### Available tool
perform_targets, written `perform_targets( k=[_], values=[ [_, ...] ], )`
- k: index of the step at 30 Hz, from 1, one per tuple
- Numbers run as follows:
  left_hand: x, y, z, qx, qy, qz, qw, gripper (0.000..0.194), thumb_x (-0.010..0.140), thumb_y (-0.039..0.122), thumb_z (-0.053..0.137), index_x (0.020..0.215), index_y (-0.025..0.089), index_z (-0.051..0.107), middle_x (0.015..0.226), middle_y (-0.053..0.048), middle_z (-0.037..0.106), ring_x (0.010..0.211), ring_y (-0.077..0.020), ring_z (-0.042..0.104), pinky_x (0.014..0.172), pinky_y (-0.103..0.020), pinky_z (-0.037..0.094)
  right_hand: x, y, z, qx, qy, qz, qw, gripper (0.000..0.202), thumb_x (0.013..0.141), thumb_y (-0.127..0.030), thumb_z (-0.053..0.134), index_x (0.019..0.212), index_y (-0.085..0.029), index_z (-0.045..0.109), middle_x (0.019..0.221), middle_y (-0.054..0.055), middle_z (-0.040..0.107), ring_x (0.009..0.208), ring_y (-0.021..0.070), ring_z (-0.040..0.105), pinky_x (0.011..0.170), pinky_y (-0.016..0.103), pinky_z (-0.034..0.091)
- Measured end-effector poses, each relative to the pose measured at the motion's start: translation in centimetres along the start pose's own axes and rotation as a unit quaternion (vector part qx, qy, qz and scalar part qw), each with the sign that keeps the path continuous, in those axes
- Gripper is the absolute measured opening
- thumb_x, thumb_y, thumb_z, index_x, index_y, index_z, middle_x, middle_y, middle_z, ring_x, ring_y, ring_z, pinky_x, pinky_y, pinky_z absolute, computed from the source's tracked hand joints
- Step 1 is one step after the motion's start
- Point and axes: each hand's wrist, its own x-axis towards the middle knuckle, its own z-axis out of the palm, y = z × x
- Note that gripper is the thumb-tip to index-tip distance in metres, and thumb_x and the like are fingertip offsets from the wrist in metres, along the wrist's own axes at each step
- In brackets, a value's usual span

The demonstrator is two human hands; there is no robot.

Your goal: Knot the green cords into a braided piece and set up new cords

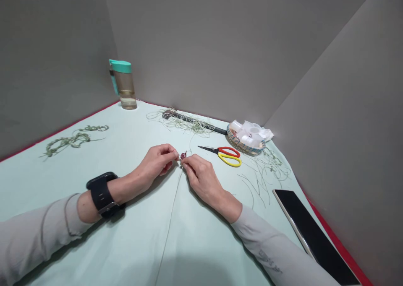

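A small dark red piece [183,155] sits between my two hands at the middle of the table, too small to make out fully. My left hand [159,163] is closed in a pinch beside it, on thin pale cord. From the other side my right hand [203,178] also pinches the cord just below the red piece. The pale cord [171,219] runs from my fingertips down to the table's near edge. Scissors [218,151] with one red and one yellow handle lie just beyond my right hand, blades pointing left.
Knotted green cords [72,141] lie at the left. A bottle with a teal lid [127,84] stands at the back left. Behind the scissors are a black rod [217,129], tangled cord and a round basket [245,148] of white items. A black tablet-like device [315,235] lies right.
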Motion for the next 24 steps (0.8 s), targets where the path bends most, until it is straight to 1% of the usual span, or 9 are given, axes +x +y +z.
perform_targets(
  k=[3,6,11,16,20,24],
  values=[
    [-0.01,-0.16,0.01,-0.03,-0.015,0.009,0.999,0.024,0.106,0.039,0.072,0.112,0.015,0.072,0.096,-0.002,0.073,0.071,-0.0134,0.067,0.062,-0.027,0.06,-0.03,-0.02,0.01,-0.004,0.001,0.001,1.0,0.02,0.106,-0.011,0.053,0.108,-0.016,0.072,0.104,0.008,0.075,0.095,0.0209,0.071,0.091,0.036,0.057],
    [-0.03,-0.19,0.04,-0.049,-0.024,0.009,0.998,0.024,0.106,0.038,0.072,0.111,0.015,0.072,0.095,-0.001,0.072,0.07,-0.0132,0.067,0.062,-0.027,0.06,-0.01,0.0,0.07,-0.004,0.001,0.002,1.0,0.019,0.107,-0.011,0.055,0.112,-0.016,0.072,0.106,0.007,0.075,0.097,0.0206,0.071,0.093,0.038,0.058],
    [-0.03,-0.2,0.27,-0.06,-0.024,-0.01,0.998,0.026,0.106,0.04,0.072,0.115,0.015,0.072,0.1,-0.003,0.074,0.075,-0.0148,0.069,0.066,-0.029,0.062,0.04,0.17,0.28,-0.006,0.0,0.005,1.0,0.011,0.109,-0.02,0.063,0.11,-0.016,0.072,0.106,0.004,0.075,0.097,0.0191,0.073,0.094,0.04,0.061],
    [0.02,-0.38,0.46,-0.068,-0.011,-0.017,0.997,0.027,0.107,0.041,0.071,0.117,0.016,0.071,0.101,-0.003,0.074,0.075,-0.0147,0.069,0.065,-0.029,0.062,0.09,0.3,0.37,-0.004,0.0,0.016,1.0,0.015,0.11,-0.029,0.066,0.105,-0.015,0.072,0.102,0.003,0.074,0.095,0.0188,0.073,0.093,0.04,0.063],
    [-0.01,-0.39,0.28,-0.079,-0.017,-0.012,0.997,0.026,0.107,0.041,0.071,0.111,0.015,0.071,0.092,-0.001,0.072,0.066,-0.0117,0.064,0.058,-0.025,0.057,0.15,0.27,0.24,0.009,0.004,0.028,1.0,0.018,0.111,-0.032,0.065,0.109,-0.016,0.073,0.106,0.005,0.075,0.099,0.02,0.073,0.096,0.042,0.062],
    [-0.16,-0.21,0.09,-0.089,-0.027,-0.007,0.996,0.024,0.107,0.039,0.071,0.104,0.015,0.071,0.083,0.003,0.068,0.057,-0.0091,0.058,0.051,-0.022,0.051,0.21,0.09,-0.05,0.026,0.009,0.048,0.998,0.019,0.111,-0.033,0.065,0.108,-0.016,0.072,0.108,0.005,0.076,0.102,0.0209,0.073,0.098,0.043,0.061]
  ],
)
